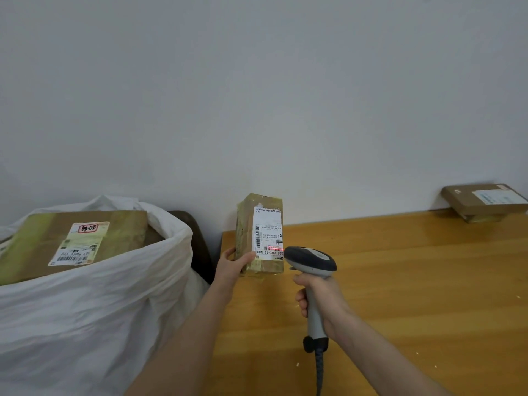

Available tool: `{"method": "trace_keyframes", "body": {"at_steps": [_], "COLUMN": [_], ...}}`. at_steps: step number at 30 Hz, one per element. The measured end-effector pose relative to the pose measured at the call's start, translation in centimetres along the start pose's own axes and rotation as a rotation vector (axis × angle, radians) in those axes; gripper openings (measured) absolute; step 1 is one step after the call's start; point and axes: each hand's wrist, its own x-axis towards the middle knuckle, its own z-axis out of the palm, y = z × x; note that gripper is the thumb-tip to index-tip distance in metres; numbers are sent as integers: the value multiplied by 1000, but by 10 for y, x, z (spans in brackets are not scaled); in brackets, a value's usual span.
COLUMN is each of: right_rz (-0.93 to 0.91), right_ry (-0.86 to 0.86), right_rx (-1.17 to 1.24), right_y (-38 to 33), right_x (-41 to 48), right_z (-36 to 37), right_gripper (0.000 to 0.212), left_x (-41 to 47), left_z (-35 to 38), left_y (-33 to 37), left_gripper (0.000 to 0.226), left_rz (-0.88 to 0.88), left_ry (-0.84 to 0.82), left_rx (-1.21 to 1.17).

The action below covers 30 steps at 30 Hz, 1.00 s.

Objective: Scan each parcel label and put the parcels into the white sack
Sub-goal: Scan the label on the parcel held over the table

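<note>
My left hand (pixel 233 265) grips a small taped cardboard parcel (pixel 258 224) by its lower end and holds it upright above the wooden table's left edge. Its white label (pixel 268 232) faces me, with a red scan line across the barcode near the bottom. My right hand (pixel 317 295) grips the handle of a grey barcode scanner (pixel 310 260), whose head points at that label from the right, very close. The white sack (pixel 94 310) stands open at the left, with a large labelled parcel (pixel 74 241) lying on top inside it.
Two flat cardboard parcels (pixel 483 201) are stacked at the table's far right against the white wall. The wooden table (pixel 414 281) stretches right of the scanner. The scanner's cable (pixel 319 370) hangs toward me. A dark chair back (pixel 197 241) stands between sack and table.
</note>
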Motion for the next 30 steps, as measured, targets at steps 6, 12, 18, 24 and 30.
{"method": "trace_keyframes", "body": {"at_steps": [6,12,18,24,30], "right_rz": [4,-13,-13,-94,-180], "right_ry": [-26,-40,-51,-83,-212], "right_rx": [-22,-24,-33,0,25], "right_y": [-5,-6,-9,-23,-58], "right_x": [-6,-10,-14,-8,3], "right_z": [-5,-9,-14,-7,58], "right_gripper": [7,7,8,8,9], "left_x": [-6,-12,-14,-29,-59], "left_z": [1,2,4,2,-44], "left_y": [4,3,3,25,92], "left_gripper": [76,80,85,79,68], "left_rz": [21,40,35,43,151], "left_ry": [9,28,38,60,212], "left_rx": [6,24,11,-31,-27]}}
